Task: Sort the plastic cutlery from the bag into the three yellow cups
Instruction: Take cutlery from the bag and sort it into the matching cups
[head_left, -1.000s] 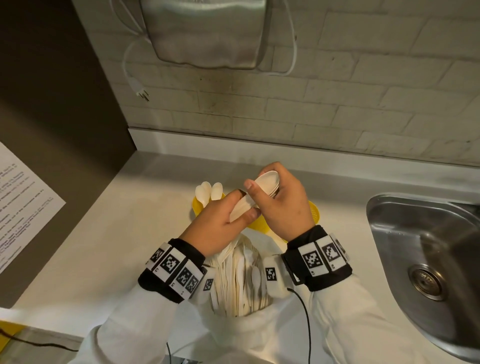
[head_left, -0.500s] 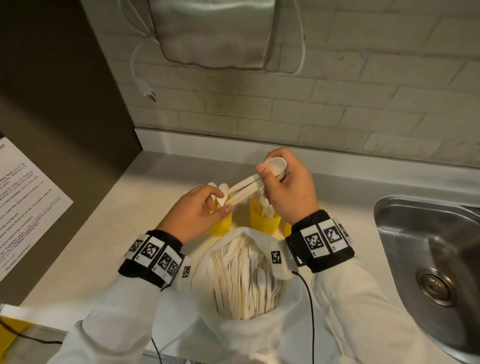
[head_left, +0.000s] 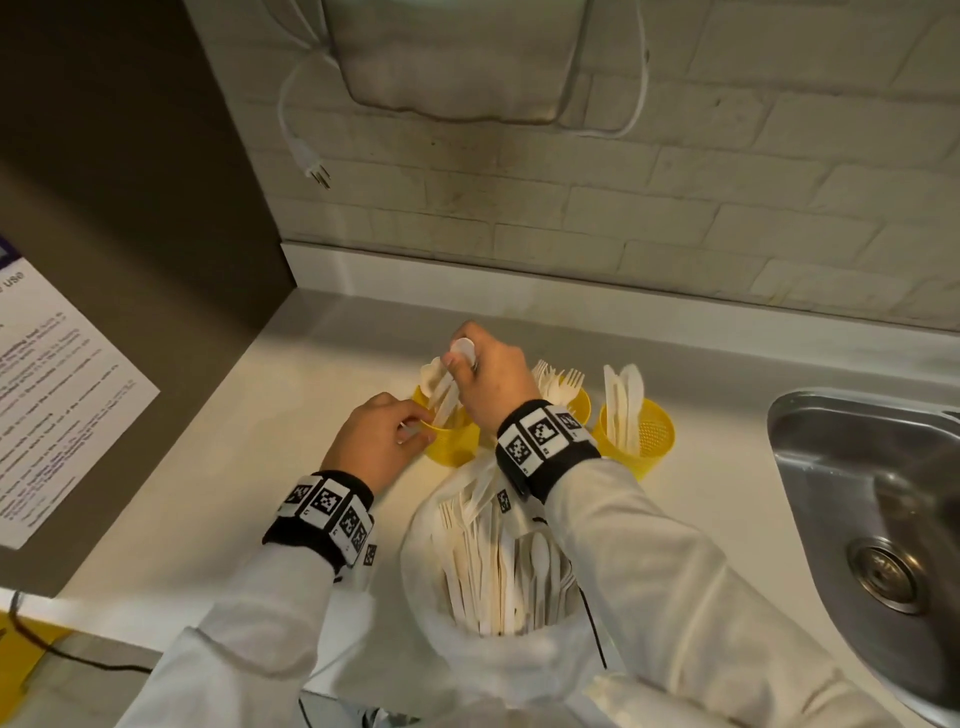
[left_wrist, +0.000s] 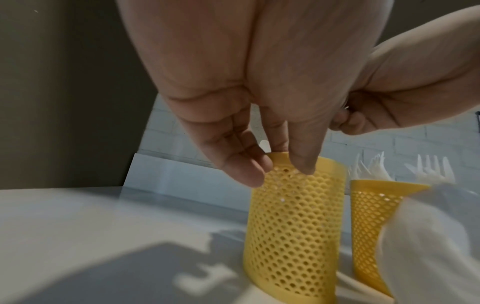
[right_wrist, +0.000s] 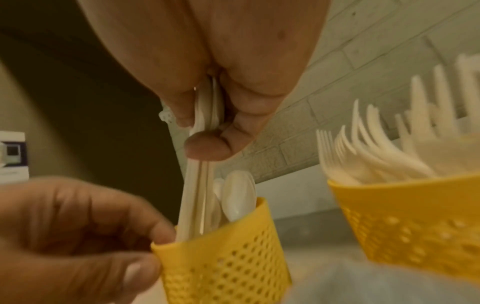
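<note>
Three yellow mesh cups stand in a row behind the bag. The left cup holds spoons, the middle cup forks, the right cup knives. My left hand pinches the left cup's rim, finger inside and thumb outside. My right hand grips a small stack of white spoons by their bowls, handles down inside the left cup. The white plastic bag, close to me, stands open with several cutlery pieces inside.
A steel sink lies to the right of the cups. A dark panel with a printed notice bounds the counter on the left. A brick wall runs behind, with a loose plug hanging from a dispenser.
Both hands moved away from above the bag to the left cup. My left hand let go of the spoon handles and took the cup's rim. My right hand lowered the spoons into it.
</note>
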